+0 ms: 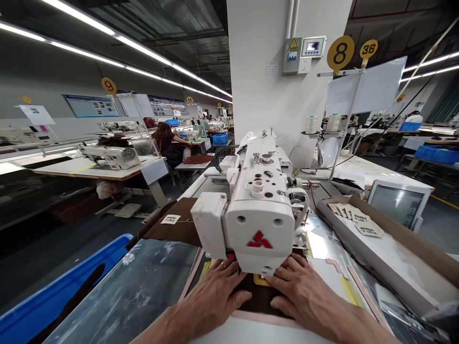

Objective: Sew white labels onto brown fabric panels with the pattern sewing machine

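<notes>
A white sewing machine with a red emblem stands straight ahead of me. Dark brown fabric lies flat under its head. My left hand rests palm down on the fabric's left side, fingers stretched forward and partly hidden beneath the machine. On the right side, my right hand presses flat in the same way, its fingertips close to a yellow frame piece under the head. The needle area is hidden by the machine. Another brown fabric piece with a sewn label lies to the left.
At the right is a cardboard box holding several labels, with a screen behind it. A blue bin with dark fabric stands low on the left. Thread cones stand behind. A person sits at a farther table.
</notes>
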Demonstrator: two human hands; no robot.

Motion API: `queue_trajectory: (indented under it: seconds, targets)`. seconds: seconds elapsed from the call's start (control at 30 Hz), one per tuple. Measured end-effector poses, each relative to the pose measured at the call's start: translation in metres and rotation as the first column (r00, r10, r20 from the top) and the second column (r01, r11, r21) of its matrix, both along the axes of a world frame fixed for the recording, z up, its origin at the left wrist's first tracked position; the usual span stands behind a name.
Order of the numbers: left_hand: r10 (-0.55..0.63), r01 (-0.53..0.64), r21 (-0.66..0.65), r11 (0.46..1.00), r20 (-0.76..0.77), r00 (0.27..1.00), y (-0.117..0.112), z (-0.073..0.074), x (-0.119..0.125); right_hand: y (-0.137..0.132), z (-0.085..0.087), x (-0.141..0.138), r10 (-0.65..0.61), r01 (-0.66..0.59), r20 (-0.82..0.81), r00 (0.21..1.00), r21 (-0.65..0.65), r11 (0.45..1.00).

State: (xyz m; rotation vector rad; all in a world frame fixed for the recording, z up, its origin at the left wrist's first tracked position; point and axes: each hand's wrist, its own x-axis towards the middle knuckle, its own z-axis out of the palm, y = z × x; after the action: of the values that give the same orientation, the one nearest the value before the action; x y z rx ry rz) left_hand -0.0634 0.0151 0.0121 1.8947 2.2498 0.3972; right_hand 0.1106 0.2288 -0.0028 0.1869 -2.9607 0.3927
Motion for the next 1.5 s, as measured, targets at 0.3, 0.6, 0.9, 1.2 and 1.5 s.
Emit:
queue_trajectory:
  seconds: [0.3, 0.6, 0.9, 1.2, 1.5]
  targets:
    - [0.000, -0.002, -0.017, 1.000, -0.118, 0.993, -0.052, -0.014, -0.019, -0.011, -0.016, 0.011, 0.124, -0.078, -0.179, 0.976, 0.242, 0.967]
    - [-0.061, 0.061, 0.001, 0.998, -0.132, 0.989, -0.059, 0.000, -0.012, -0.023, -0.047, 0.008, 0.253, -0.100, -0.394, 0.884, 0.369, 0.924]
    - [-0.108, 0.110, 0.033, 0.993, -0.048, 0.993, -0.021, 0.016, -0.005, -0.025, -0.034, 0.007, 0.190, -0.076, -0.400, 0.897, 0.285, 0.956]
    - [-0.206, 0.205, -0.028, 0.978, -0.089, 0.974, -0.001, 0.011, 0.001, -0.023, -0.039, 0.012, 0.198, -0.063, -0.422, 0.885, 0.312, 0.948]
    - [-0.255, 0.255, -0.022, 0.967, -0.051, 0.965, 0.007, 0.000, -0.003, -0.027, -0.037, 0.012, 0.163, -0.050, -0.388, 0.907, 0.285, 0.957]
